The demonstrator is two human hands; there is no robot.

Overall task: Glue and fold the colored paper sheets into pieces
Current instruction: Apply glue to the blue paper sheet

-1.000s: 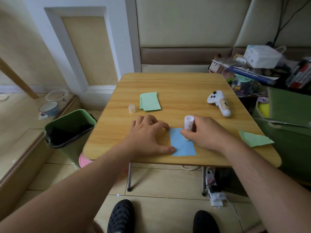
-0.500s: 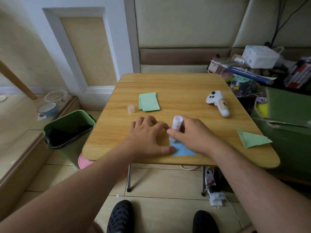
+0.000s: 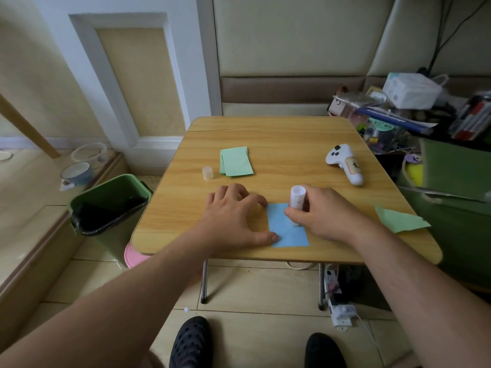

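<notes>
Gluing is the step in hand, as I read it: my right hand (image 3: 329,216) has its fingers curled round the white glue stick (image 3: 297,205), holding it nearly upright with the lower end down on the blue paper sheet (image 3: 288,232). That sheet lies at the near edge of the wooden table (image 3: 292,144), about the middle, with a diagonal crease showing across it. My left hand (image 3: 233,219) presses the sheet's left side flat, fingers spread and only lightly bent, the thumb tip on the near left corner and a fingertip at the far left corner; it grips nothing. Next, I judge, the stick must travel over the bare blue area while the left hand stops the paper from sliding, and then a fold along the crease. The stick's small cap (image 3: 207,173) stands farther off to the left, just beside a stack of green sheets (image 3: 236,165). A loose green piece (image 3: 398,219) lies at the table's right edge.
</notes>
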